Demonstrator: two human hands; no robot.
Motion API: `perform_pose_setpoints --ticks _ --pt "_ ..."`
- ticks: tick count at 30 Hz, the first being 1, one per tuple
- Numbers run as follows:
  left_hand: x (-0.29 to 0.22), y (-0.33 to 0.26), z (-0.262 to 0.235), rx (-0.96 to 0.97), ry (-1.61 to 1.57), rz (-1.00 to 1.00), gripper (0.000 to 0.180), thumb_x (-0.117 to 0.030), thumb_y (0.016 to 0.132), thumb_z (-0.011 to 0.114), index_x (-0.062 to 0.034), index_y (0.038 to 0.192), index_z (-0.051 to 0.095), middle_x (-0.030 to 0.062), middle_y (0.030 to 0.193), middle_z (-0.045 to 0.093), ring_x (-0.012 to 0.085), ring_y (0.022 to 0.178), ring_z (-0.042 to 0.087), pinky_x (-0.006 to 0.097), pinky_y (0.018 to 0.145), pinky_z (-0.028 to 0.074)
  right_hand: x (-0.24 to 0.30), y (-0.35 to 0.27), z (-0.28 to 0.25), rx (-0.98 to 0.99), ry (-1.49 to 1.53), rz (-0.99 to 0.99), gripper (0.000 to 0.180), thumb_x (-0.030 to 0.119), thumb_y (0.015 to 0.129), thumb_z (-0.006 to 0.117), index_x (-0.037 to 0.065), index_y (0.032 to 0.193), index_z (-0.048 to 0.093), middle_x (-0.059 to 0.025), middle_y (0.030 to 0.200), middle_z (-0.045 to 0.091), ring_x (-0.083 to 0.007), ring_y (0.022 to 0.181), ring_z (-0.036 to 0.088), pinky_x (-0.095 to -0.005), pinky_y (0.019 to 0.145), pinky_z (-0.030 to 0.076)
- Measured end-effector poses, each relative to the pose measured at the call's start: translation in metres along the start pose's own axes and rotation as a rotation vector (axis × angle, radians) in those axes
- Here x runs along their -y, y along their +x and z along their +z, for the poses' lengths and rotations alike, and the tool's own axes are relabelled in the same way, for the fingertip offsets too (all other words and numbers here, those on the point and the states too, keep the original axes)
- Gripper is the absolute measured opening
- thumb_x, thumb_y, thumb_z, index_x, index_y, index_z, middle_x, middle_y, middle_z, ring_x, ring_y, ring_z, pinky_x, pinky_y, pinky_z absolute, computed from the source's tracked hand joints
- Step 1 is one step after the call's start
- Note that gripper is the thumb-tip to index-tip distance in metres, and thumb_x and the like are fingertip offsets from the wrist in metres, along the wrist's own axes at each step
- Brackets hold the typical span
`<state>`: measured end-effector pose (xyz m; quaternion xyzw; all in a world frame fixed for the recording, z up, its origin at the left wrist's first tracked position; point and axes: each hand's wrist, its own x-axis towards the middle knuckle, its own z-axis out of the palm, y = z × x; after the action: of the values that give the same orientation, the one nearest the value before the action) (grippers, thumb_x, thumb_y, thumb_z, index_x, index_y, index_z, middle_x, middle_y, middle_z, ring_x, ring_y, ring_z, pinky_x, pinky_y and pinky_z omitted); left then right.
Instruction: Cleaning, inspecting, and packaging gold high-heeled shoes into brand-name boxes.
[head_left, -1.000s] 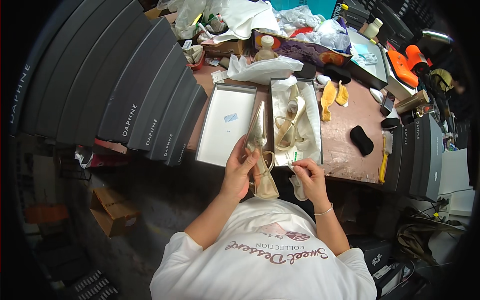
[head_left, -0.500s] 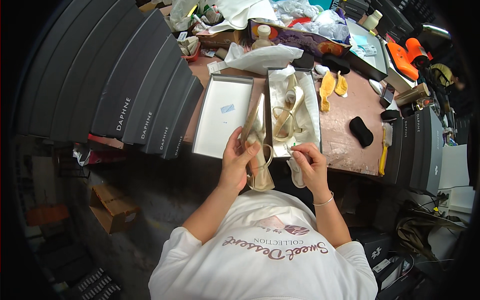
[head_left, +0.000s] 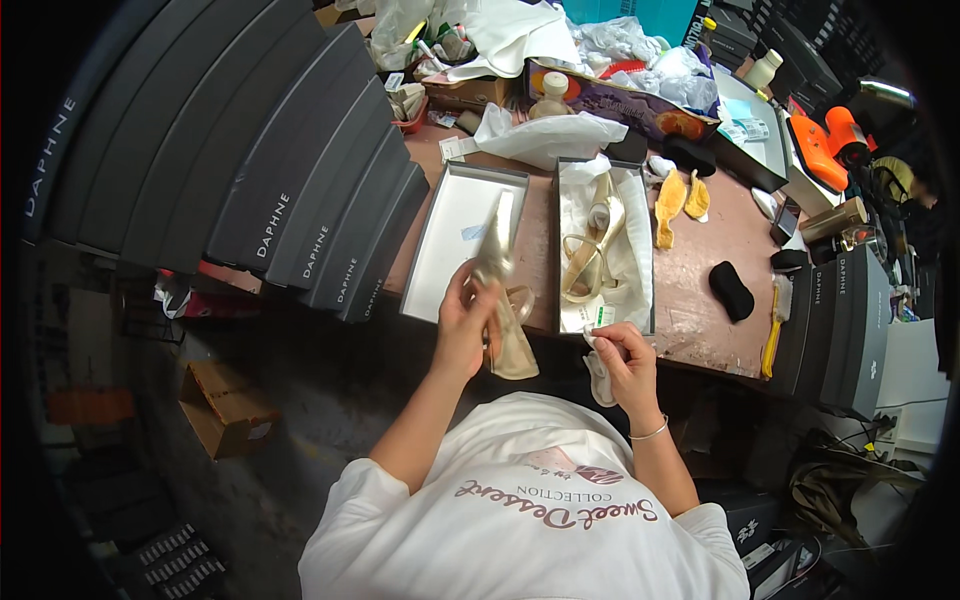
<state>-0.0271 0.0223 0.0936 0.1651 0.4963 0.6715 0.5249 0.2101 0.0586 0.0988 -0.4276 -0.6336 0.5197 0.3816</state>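
My left hand [head_left: 463, 325] is closed around the middle of a gold slingback shoe [head_left: 514, 352], slightly blurred. Its narrow toe points away from me over a shallow white-lined box lid [head_left: 450, 215]. Pinched between the thumb and fingers of my right hand [head_left: 630, 365] is a limp piece of white cloth or paper [head_left: 599, 384]; which one, I cannot tell. Just beyond that hand stands an open shoebox [head_left: 557, 250] lined with white tissue [head_left: 632, 235]. A matching gold shoe [head_left: 606, 213] lies in it, with a white-and-green label [head_left: 602, 315] at the near end.
Dark shoeboxes [head_left: 300, 200] are stacked at left, more [head_left: 835, 330] at right. On the table [head_left: 690, 335] lie yellow cloths [head_left: 670, 210], a black oval pad [head_left: 731, 290] and a yellow-handled brush [head_left: 775, 325]. A bottle [head_left: 552, 95] and a carton [head_left: 620, 107] of crumpled plastic stand behind.
My left hand has swung the shoe leftward, so its toe now lies over the lid. My right hand has drawn back slightly from the box with the white piece, uncovering the label.
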Motion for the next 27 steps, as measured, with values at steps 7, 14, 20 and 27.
perform_pose_setpoints --ticks 7,14,20,27 --pt "-0.025 -0.025 0.020 0.052 1.100 0.632 0.098 -0.014 0.064 0.087 0.0024 0.143 0.031 0.0186 0.124 0.053 0.0283 0.112 0.055 0.037 0.095 0.045 0.004 0.005 -0.005 -0.012 -0.025 0.006 0.011 0.008 0.087 0.066 0.001 0.095 0.068 -0.0064 0.088 0.061 -0.0143 0.080 0.057 -0.0246 0.073 0.044" --pt "-0.021 -0.027 0.021 0.050 1.297 0.802 0.096 -0.012 0.060 0.088 0.0025 0.140 0.037 0.0194 0.125 0.052 0.0326 0.112 0.052 0.041 0.093 0.045 -0.003 0.000 0.001 0.009 -0.011 -0.003 0.011 0.008 0.087 0.066 0.001 0.095 0.068 -0.0057 0.086 0.059 -0.0134 0.078 0.055 -0.0243 0.071 0.044" --pt "-0.025 -0.018 0.019 0.054 0.906 0.495 0.076 -0.014 0.074 0.080 -0.0008 0.137 0.041 0.0150 0.121 0.056 0.0290 0.109 0.058 0.036 0.090 0.049 0.004 0.005 -0.005 -0.015 0.004 0.025 0.010 0.008 0.087 0.066 0.001 0.094 0.068 -0.0053 0.085 0.058 -0.0130 0.077 0.055 -0.0246 0.071 0.043" --pt "-0.038 0.057 -0.025 0.177 -0.301 -0.270 0.069 -0.058 0.092 0.044 0.0008 0.128 0.047 0.0211 0.113 0.060 0.0365 0.098 0.063 0.046 0.078 0.055 0.000 0.020 -0.047 -0.193 -0.065 -0.028 0.012 0.011 0.088 0.066 0.001 0.095 0.068 -0.0068 0.088 0.062 -0.0149 0.079 0.055 -0.0255 0.073 0.043"
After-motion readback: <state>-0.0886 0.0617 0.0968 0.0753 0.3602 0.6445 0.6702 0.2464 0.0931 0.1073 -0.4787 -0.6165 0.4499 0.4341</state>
